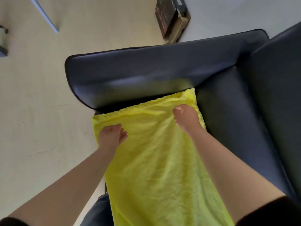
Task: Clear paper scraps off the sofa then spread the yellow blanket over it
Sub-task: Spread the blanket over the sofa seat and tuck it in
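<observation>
1. Indoor sitting room or lounge (home or office not decidable).
2. Upholstered in dark blue, smooth and leather-like: sofa (146,70) with padded armrest, piped edges and a deep seat.
3. Laid over the seat: soft yellow blanket (154,152), a domestic touch.
4. Underfoot: pale, plain floor (32,95), smooth and lightly scuffed.
5. Set on that floor beyond the armrest: dark flat box (172,18), print unreadable.
6. At upper left: slanted grey furniture leg (44,13), rest out of frame.

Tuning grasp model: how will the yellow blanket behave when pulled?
Likely floppy: the yellow blanket creases and bunches at the right hand. Probably light: it drapes thinly. Might slide on the sofa, which looks smooth and glossy.
</observation>
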`<action>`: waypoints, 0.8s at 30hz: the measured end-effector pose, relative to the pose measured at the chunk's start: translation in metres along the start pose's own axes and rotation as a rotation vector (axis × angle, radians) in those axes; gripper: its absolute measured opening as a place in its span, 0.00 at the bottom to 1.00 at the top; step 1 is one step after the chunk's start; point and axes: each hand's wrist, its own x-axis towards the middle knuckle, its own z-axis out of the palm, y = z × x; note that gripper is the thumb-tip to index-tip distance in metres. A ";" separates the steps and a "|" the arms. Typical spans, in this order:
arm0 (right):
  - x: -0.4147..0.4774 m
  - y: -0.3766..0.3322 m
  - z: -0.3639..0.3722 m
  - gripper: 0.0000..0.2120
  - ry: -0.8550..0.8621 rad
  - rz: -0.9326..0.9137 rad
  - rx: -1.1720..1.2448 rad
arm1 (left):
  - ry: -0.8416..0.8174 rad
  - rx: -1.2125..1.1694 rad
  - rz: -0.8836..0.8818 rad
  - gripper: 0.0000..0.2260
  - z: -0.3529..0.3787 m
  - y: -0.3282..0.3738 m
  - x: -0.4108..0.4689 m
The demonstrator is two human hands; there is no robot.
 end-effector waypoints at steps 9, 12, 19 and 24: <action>0.095 -0.030 0.037 0.16 0.001 0.564 0.404 | -0.120 -0.462 -0.436 0.23 0.017 0.028 0.069; 0.110 -0.023 0.047 0.21 0.007 0.573 0.381 | -0.084 -0.427 -0.540 0.27 0.016 0.032 0.087; 0.125 0.003 0.050 0.22 -0.033 0.489 0.347 | -0.028 -0.385 -0.534 0.16 0.015 0.026 0.103; 0.123 0.008 0.042 0.18 0.002 0.503 0.430 | 0.109 -0.329 -0.346 0.07 0.023 0.031 0.099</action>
